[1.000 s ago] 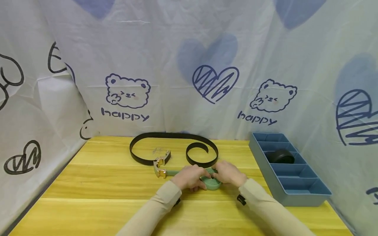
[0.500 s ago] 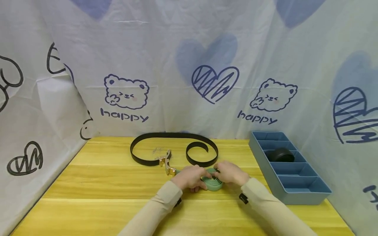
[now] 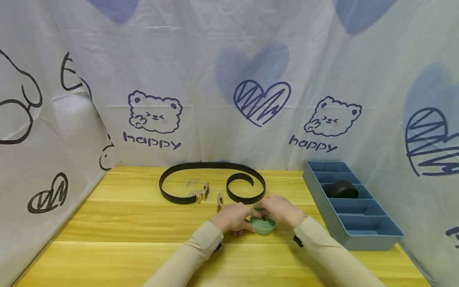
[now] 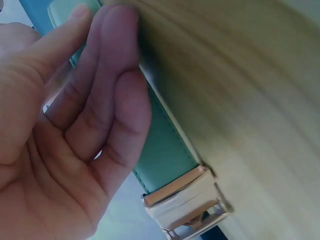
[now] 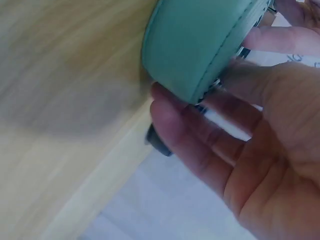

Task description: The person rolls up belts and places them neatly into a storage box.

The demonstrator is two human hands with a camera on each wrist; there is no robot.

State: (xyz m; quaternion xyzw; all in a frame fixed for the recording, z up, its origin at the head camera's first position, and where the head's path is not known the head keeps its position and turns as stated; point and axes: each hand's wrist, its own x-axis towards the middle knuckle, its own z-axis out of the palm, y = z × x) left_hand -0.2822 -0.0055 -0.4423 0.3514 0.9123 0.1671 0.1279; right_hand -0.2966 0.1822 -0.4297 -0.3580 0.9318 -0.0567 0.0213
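At the yellow wooden counter [image 3: 107, 227], a green belt [image 3: 263, 229] with stitched edges and golden buckle [image 4: 185, 202] is mostly coiled, left grip [image 3: 233, 217] and right grip [image 3: 279, 209] pinching it.

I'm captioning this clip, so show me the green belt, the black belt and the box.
Green belt [image 5: 192, 45]: right wrist view, coil's outer face.
Black belt [image 3: 215, 165]: head view, far stretch.
Box [image 3: 373, 243]: head view, near wall.

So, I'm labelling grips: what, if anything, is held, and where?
Green belt, by its coiled part: left hand at the coil's left, right hand at its far side.
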